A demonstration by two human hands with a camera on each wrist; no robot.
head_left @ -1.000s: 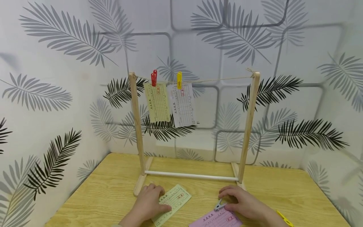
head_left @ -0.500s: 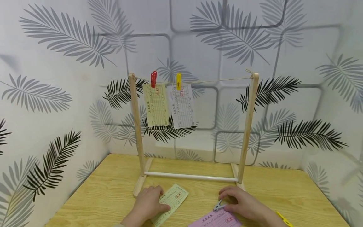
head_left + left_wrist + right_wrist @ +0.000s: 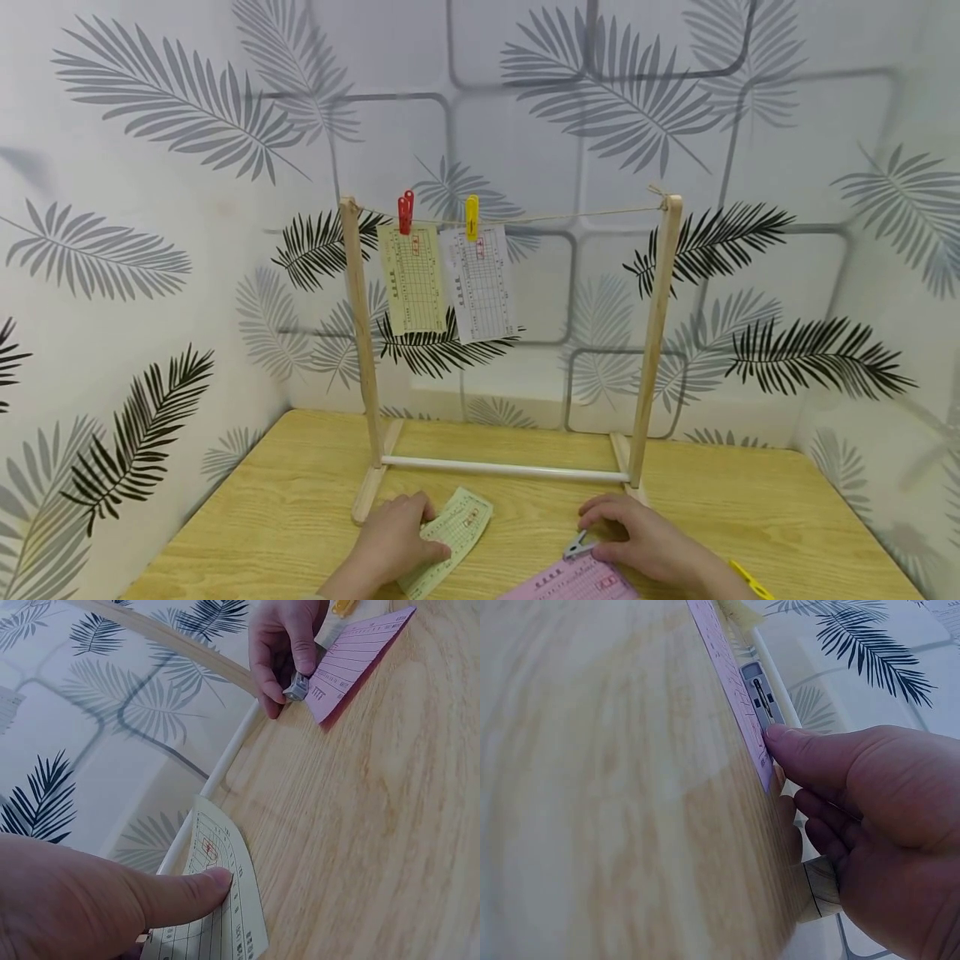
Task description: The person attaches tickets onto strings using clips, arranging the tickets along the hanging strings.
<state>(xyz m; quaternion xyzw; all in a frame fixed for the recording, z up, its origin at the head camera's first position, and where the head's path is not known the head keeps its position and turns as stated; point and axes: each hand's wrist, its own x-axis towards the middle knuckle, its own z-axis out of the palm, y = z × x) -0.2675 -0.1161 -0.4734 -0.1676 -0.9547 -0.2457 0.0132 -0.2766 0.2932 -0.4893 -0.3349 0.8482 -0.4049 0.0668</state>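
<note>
My left hand (image 3: 390, 542) lies on a pale green printed slip (image 3: 456, 529) on the wooden table. Its thumb (image 3: 180, 889) presses on top of the green slip (image 3: 221, 900), and the other fingers are hidden at its edge. My right hand (image 3: 641, 537) pinches a small grey clip (image 3: 579, 546) at the top edge of a pink slip (image 3: 570, 583). In the left wrist view the grey clip (image 3: 296, 688) sits between thumb and forefinger. The right wrist view shows the thumb tip against the clip (image 3: 761, 697) beside the pink slip (image 3: 727, 667).
A wooden rack (image 3: 360, 333) with a white bottom bar (image 3: 502, 469) stands just behind the hands. Its string (image 3: 577, 211) carries a red peg (image 3: 405, 212) with a yellowish slip (image 3: 412, 279) and a yellow peg (image 3: 472, 215) with a white slip (image 3: 480, 283). A yellow clip (image 3: 750, 579) lies right.
The green slip has shifted a little to the left and turned slightly under my left hand. The right hand stays on the grey clip.
</note>
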